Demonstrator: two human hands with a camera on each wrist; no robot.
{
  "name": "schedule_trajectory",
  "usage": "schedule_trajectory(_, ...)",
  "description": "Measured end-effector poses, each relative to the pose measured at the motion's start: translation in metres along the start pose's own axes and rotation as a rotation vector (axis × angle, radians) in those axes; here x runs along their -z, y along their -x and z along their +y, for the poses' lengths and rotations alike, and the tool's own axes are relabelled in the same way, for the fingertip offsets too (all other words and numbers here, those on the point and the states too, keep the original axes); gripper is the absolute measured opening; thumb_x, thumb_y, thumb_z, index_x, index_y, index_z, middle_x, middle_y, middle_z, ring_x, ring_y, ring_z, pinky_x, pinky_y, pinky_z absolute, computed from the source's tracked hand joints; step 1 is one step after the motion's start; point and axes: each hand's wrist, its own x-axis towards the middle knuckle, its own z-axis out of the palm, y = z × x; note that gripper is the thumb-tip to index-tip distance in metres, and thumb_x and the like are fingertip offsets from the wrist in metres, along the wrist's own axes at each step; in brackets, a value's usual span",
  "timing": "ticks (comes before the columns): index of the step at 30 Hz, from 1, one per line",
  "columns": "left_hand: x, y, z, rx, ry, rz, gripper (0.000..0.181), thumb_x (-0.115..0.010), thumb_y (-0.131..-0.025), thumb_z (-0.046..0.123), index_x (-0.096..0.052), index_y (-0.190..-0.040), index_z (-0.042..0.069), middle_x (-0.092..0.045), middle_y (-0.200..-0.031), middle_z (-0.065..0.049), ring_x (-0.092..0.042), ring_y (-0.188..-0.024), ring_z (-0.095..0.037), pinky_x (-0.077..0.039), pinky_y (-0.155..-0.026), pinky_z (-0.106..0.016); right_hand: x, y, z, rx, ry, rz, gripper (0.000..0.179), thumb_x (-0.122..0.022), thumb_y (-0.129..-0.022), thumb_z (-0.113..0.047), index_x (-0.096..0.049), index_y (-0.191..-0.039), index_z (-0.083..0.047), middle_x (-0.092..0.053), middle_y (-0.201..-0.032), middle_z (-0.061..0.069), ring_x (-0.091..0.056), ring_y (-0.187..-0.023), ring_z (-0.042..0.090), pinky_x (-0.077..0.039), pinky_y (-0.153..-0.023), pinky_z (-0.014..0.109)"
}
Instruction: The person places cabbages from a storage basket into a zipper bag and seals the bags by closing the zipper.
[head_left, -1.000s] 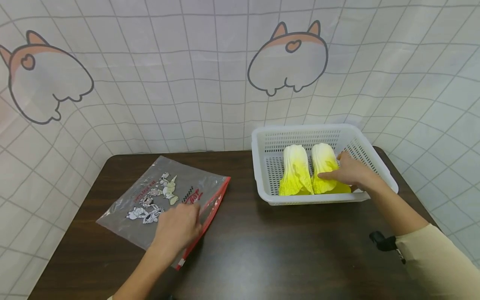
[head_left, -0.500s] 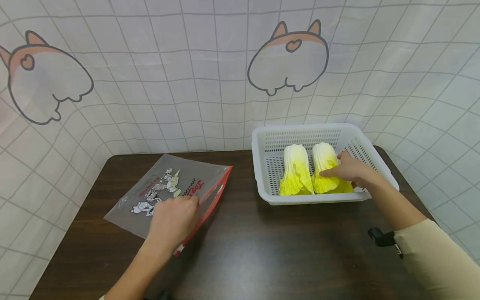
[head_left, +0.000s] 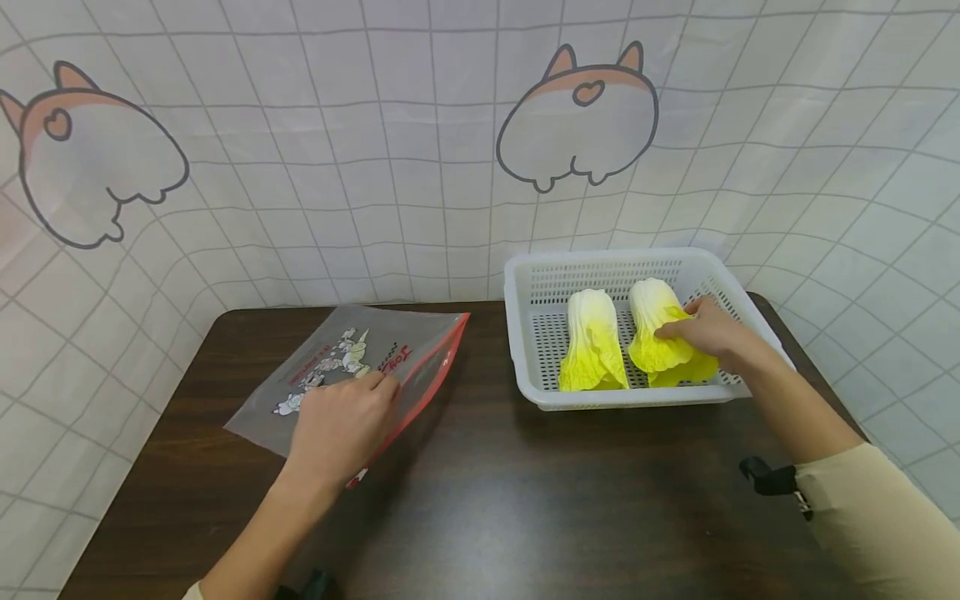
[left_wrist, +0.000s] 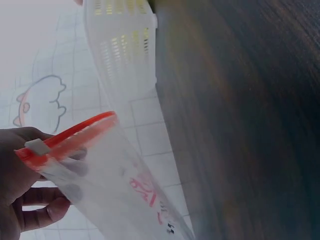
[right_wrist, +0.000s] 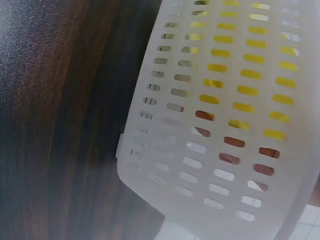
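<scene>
My left hand [head_left: 337,429] grips a clear zip bag [head_left: 311,358] with cartoon print near its red zip edge. In the left wrist view a white slider [left_wrist: 37,146] sits on the red strip, beside my curled fingers [left_wrist: 45,212]. My right hand [head_left: 712,333] reaches into a white perforated basket [head_left: 622,403] and grips the right-hand napa cabbage [head_left: 651,354], which leans with its white end up. A second napa cabbage [head_left: 592,342] lies to its left in the basket. Through the holes of the basket wall [right_wrist: 200,175], the right wrist view shows yellow leaf and bits of fingers.
A dark wooden table [head_left: 480,500] carries the bag on the left and the basket at the back right. Behind it hangs a white gridded curtain [head_left: 420,167] with animal drawings. A black strap piece [head_left: 768,477] sticks out from my right sleeve.
The left hand has drawn the bag slightly up and back, lifting its red edge. The right cabbage has shifted right and tilted, with my right hand around it.
</scene>
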Motion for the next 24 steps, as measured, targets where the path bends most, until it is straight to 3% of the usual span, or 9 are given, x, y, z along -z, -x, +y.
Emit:
schedule_trajectory(4,0.004,-0.002,-0.002,-0.020,0.010,0.010,0.007,-0.080,-0.086,0.005,-0.073,-0.087,0.005,-0.066,-0.070,-0.004,-0.053,-0.046,-0.018,-0.035,-0.038,-0.030,0.008,0.009,-0.005,0.027,-0.039,0.006,0.085,-0.064,-0.100,-0.032,-0.010,-0.151,0.010,-0.040,-0.131,0.034,-0.058,-0.104,0.038,-0.056,-0.074,0.026)
schedule_trajectory(12,0.007,-0.005,-0.007,-0.025,0.041,0.088,0.006,-0.079,-0.086,0.003,-0.075,-0.088,0.007,-0.070,-0.075,-0.003,-0.059,-0.049,-0.020,-0.039,-0.038,-0.032,0.024,0.042,-0.036,0.134,-0.057,0.017,0.086,-0.065,-0.101,-0.040,-0.014,-0.157,0.001,-0.051,-0.130,0.028,-0.068,-0.089,0.026,-0.058,-0.073,0.029)
schedule_trajectory(20,0.012,-0.011,-0.008,0.021,0.086,0.193,0.007,-0.079,-0.085,0.005,-0.076,-0.081,0.011,-0.069,-0.071,0.003,-0.050,-0.044,-0.015,-0.030,-0.036,-0.028,0.013,0.068,-0.066,0.236,-0.121,-0.067,0.077,-0.067,-0.101,-0.034,-0.023,-0.159,-0.009,-0.049,-0.134,0.021,-0.064,-0.093,0.024,-0.059,-0.075,0.027)
schedule_trajectory(24,0.017,-0.015,-0.010,0.033,0.083,0.209,0.007,-0.080,-0.082,0.005,-0.078,-0.082,0.012,-0.068,-0.069,0.004,-0.054,-0.043,-0.017,-0.030,-0.036,-0.028,0.004,0.080,-0.077,0.305,-0.108,-0.098,0.071,-0.069,-0.099,-0.029,-0.031,-0.156,-0.011,-0.050,-0.131,0.019,-0.063,-0.092,0.026,-0.059,-0.074,0.029)
